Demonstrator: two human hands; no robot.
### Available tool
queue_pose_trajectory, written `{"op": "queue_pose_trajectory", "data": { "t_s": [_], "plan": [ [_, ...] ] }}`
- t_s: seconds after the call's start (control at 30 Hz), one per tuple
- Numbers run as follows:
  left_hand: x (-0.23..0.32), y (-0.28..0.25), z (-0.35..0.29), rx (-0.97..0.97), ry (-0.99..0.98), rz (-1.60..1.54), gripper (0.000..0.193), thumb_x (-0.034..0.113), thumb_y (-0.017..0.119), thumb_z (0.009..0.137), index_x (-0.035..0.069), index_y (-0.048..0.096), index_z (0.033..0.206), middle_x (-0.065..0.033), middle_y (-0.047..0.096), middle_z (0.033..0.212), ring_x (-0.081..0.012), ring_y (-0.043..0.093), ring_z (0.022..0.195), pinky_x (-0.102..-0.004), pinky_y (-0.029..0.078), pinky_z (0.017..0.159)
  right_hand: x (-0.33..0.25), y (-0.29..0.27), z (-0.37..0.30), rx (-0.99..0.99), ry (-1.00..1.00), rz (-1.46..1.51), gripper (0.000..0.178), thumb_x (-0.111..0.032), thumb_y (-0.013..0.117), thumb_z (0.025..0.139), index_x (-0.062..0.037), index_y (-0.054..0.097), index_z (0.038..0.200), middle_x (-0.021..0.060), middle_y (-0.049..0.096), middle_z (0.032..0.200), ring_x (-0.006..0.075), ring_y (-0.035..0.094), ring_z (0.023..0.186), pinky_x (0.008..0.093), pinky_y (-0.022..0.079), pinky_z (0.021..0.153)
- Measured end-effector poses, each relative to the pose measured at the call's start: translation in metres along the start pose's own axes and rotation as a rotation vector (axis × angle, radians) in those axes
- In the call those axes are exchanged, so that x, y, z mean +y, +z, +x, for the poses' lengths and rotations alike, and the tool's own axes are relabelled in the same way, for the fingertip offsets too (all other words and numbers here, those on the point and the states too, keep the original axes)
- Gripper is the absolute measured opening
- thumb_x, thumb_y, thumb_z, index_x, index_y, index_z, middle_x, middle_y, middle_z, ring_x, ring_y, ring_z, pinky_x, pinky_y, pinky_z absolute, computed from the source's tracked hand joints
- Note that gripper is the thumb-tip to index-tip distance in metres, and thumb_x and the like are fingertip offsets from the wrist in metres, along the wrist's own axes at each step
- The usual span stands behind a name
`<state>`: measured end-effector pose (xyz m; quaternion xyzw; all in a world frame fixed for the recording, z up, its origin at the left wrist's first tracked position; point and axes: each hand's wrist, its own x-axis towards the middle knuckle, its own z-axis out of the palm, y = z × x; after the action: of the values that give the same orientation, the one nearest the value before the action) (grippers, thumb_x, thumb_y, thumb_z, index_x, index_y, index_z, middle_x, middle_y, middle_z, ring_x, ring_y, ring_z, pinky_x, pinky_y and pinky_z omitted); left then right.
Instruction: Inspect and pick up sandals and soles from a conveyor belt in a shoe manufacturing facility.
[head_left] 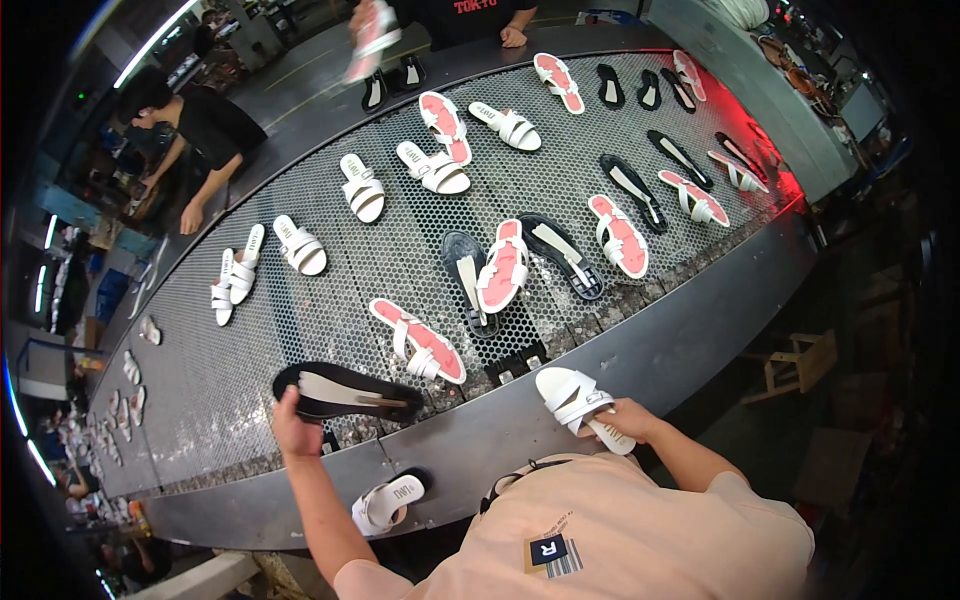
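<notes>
My left hand (298, 430) is closed on one end of a black shoe sole (345, 394) with a pale strip along its middle, held over the near edge of the mesh conveyor (255, 400). A white slide sandal (575, 398) with crossed straps and a buckle is gripped at its heel by my right hand (628, 420), above the metal rim. On the rim near my body rests another white sandal (385, 505), with a black sole part partly hidden behind it. Just beyond my left hand lies a white sandal with a pink-red insole (418, 340).
White sandals (362, 188), pink-red-insoled sandals (620, 237) and black soles (633, 193) lie scattered over the conveyor. Across it, a co-worker's hand (513, 37) rests on the far edge; another person (195, 130) leans in at far left. A wooden stool (795, 362) stands right.
</notes>
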<state>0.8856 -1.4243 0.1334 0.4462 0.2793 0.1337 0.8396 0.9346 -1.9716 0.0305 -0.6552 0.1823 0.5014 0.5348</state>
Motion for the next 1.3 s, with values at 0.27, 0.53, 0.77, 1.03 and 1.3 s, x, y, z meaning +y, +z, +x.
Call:
{"op": "queue_pose_trajectory", "data": {
  "t_s": [0.27, 0.53, 0.77, 1.03, 1.3],
  "plan": [
    [-0.183, 0.127, -0.069, -0.054, -0.12, 0.003, 0.044, 0.003, 0.048, 0.086, 0.001, 0.046, 0.13, -0.012, 0.057, 0.117, -0.0256, 0.057, 0.106, -0.0381, 0.045, 0.095, -0.005, -0.08, 0.011, -0.036, -0.161, 0.069, 0.022, -0.007, 0.057, 0.086, 0.0031, 0.06, 0.105, 0.0128, 0.067, 0.087, 0.0219, 0.069, 0.069, 0.0326, 0.055, 0.059],
    [-0.251, 0.205, -0.059, -0.098, -0.152, -0.16, 0.034, 0.012, 0.045, 0.091, 0.004, 0.049, 0.123, -0.0165, 0.057, 0.121, -0.0313, 0.054, 0.112, -0.0434, 0.04, 0.101, -0.045, -0.086, 0.036, -0.066, -0.44, -0.092, 0.025, -0.019, 0.059, 0.09, -0.0012, 0.064, 0.107, 0.0053, 0.066, 0.093, 0.0111, 0.059, 0.081, 0.0283, 0.048, 0.073],
    [-0.259, 0.231, -0.058, -0.194, -0.199, -0.103, 0.08, 0.029, 0.08, 0.071, 0.013, 0.038, 0.137, -0.0109, 0.054, 0.127, -0.0265, 0.051, 0.118, -0.0437, 0.041, 0.102, -0.06, -0.063, 0.049, -0.307, -0.425, -0.043, 0.024, -0.019, 0.059, 0.092, -0.0028, 0.064, 0.108, 0.0025, 0.066, 0.095, 0.0093, 0.058, 0.083, 0.0278, 0.049, 0.076],
    [-0.267, 0.25, -0.048, -0.176, -0.247, -0.107, 0.063, 0.004, 0.071, 0.076, 0.008, 0.038, 0.13, -0.0143, 0.054, 0.127, -0.0261, 0.055, 0.113, -0.0403, 0.045, 0.097, -0.071, -0.054, 0.05, -0.39, -0.298, -0.08, 0.023, -0.018, 0.06, 0.091, -0.0033, 0.065, 0.107, 0.0019, 0.067, 0.092, 0.0084, 0.059, 0.081, 0.0279, 0.05, 0.074],
    [-0.27, 0.258, -0.049, -0.155, -0.279, -0.095, 0.047, 0.003, 0.057, 0.087, 0.009, 0.038, 0.13, -0.0147, 0.055, 0.125, -0.0255, 0.056, 0.111, -0.0407, 0.047, 0.095, -0.061, -0.06, 0.055, -0.358, -0.322, -0.102, 0.022, -0.019, 0.062, 0.089, -0.0042, 0.066, 0.105, 0.0016, 0.067, 0.091, 0.0087, 0.059, 0.08, 0.0273, 0.049, 0.072]
  ]
}}
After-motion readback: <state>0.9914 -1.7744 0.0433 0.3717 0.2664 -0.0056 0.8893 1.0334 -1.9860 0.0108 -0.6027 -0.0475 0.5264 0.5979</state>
